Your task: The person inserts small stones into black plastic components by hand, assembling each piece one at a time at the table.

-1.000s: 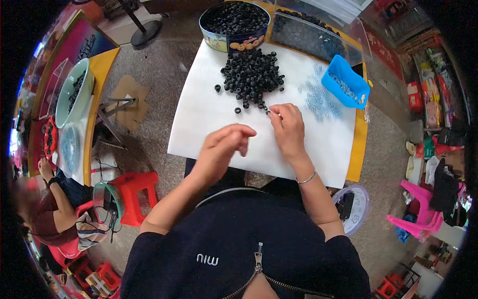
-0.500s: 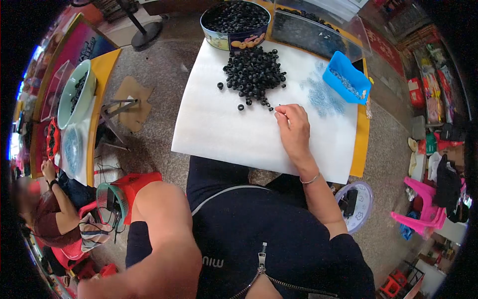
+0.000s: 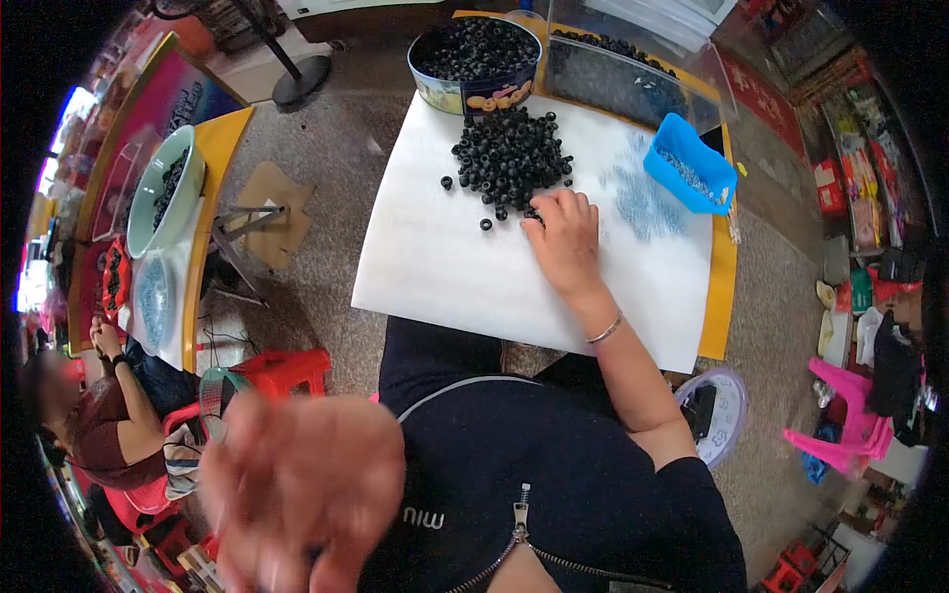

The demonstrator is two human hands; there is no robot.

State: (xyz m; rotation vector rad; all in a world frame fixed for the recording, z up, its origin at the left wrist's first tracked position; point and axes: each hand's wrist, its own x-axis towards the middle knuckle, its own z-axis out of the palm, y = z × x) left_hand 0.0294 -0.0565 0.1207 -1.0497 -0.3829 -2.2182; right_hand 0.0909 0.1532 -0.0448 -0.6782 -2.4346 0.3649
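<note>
Black ring-shaped beads (image 3: 506,163) lie in a heap on a white mat (image 3: 445,257). At the heap's lower right edge is my right hand (image 3: 568,242), its thumb and fingers bent close around a black bead. My left hand (image 3: 306,484) is raised near the camera at lower left, off the mat, large and smeared by motion; whether it holds anything cannot be made out. A patterned tin (image 3: 474,74) full of black beads stands behind the heap. Pale blue beads (image 3: 643,193) are spread to the right, beside a blue tray (image 3: 692,163) holding more of them.
A clear box (image 3: 623,84) with black beads stands at the back right. At far left a person (image 3: 119,415) sits by another table with a green bowl (image 3: 166,193). A red stool (image 3: 287,371), a pink stool (image 3: 840,415) and a lilac basket (image 3: 727,415) are on the floor.
My left hand has gone from above the mat, down and left, and is now raised close to the camera. My right hand has shifted slightly left onto the heap's edge.
</note>
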